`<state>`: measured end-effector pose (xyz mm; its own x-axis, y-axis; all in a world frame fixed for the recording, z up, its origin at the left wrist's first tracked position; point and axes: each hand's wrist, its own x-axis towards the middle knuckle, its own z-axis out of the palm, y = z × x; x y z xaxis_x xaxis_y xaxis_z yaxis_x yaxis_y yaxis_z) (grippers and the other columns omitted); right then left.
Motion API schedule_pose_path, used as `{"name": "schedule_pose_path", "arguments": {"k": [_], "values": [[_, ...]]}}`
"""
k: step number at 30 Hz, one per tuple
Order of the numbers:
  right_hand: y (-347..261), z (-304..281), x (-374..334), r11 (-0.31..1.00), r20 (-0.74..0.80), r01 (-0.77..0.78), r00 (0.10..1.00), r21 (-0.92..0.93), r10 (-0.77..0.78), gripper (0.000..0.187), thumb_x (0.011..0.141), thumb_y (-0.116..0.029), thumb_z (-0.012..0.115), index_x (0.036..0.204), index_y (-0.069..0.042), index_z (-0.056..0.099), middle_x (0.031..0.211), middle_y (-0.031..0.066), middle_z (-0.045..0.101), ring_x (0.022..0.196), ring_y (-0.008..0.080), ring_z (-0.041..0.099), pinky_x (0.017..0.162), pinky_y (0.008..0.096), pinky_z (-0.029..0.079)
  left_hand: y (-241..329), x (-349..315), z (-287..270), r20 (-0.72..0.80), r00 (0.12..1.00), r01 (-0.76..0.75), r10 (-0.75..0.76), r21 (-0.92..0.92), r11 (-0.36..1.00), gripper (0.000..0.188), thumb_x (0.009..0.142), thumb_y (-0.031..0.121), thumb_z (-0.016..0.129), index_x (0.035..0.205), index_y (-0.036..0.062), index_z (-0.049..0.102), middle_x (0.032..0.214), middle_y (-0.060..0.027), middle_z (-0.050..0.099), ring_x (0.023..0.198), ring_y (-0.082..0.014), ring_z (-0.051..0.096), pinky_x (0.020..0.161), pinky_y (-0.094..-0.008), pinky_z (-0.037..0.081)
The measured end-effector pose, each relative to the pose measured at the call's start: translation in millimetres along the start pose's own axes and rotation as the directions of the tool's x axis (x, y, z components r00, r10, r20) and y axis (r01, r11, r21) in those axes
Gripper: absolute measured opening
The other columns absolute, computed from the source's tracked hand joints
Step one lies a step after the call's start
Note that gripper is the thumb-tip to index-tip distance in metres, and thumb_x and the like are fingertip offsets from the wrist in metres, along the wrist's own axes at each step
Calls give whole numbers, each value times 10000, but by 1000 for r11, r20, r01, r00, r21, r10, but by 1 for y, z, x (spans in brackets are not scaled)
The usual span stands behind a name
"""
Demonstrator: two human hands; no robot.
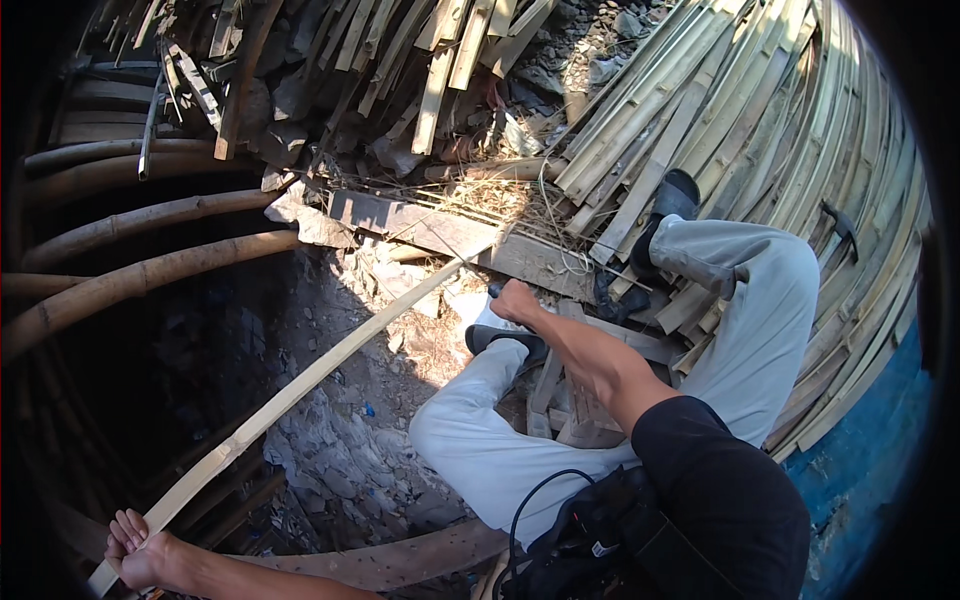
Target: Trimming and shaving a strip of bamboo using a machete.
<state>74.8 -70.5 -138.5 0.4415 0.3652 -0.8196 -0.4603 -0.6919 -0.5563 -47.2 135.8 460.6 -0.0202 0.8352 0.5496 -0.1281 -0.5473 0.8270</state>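
Gripping a long, pale, flat bamboo strip (325,364) near its close end, the left hand (142,553) has its fingers wrapped round it; a slack hold there could let the strip twist or swing. Strip runs from those fingers to just beside the right hand (515,303), fingers curled round a short black handle (495,289), working end unclear; a slip could drive it into the black shoe (484,336) just below these fingers. Beyond them, the strip's far tip, by a weathered grey wooden plank (412,222), could skid if nothing pins it.

Bamboo strip (330,360): end cut off, lower left. Tool (495,289) in right hand (516,304), centre: mostly hidden, kind unclear.
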Motion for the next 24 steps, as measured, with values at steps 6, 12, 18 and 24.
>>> {"name": "schedule_pose_path", "arguments": {"k": [6,12,18,24], "values": [[-28,35,-86,928,47,373,927,-12,-372,309,731,-244,616,767,60,657,764,287,638,738,444,637,703,477,516,-8,5,7,-79,997,-9,12,35,999,298,647,4,465,552,149,223,504,-21,224,437,-130,223,405,-262,201],[8,39,-81,946,30,317,948,-69,-316,268,733,-213,594,824,26,674,857,301,641,860,447,630,791,475,512,-4,130,-98,648,739,275,-183,-43,960,144,701,15,505,693,6,362,680,-112,407,629,-233,522,497,-310,401],[92,23,40,995,-157,-49,987,-87,35,366,694,-203,609,856,122,653,919,338,630,906,448,635,806,469,509,-13,68,-54,-136,989,70,-63,51,996,143,643,10,516,645,21,374,626,-125,392,521,-201,381,445,-316,297],[41,16,5,982,-62,69,995,-176,-81,343,688,-206,609,825,106,657,840,328,630,836,461,634,781,462,511,-18,76,-87,20,980,200,-200,8,980,320,626,21,481,580,160,197,559,-25,193,493,-151,204,442,-298,183]]}}
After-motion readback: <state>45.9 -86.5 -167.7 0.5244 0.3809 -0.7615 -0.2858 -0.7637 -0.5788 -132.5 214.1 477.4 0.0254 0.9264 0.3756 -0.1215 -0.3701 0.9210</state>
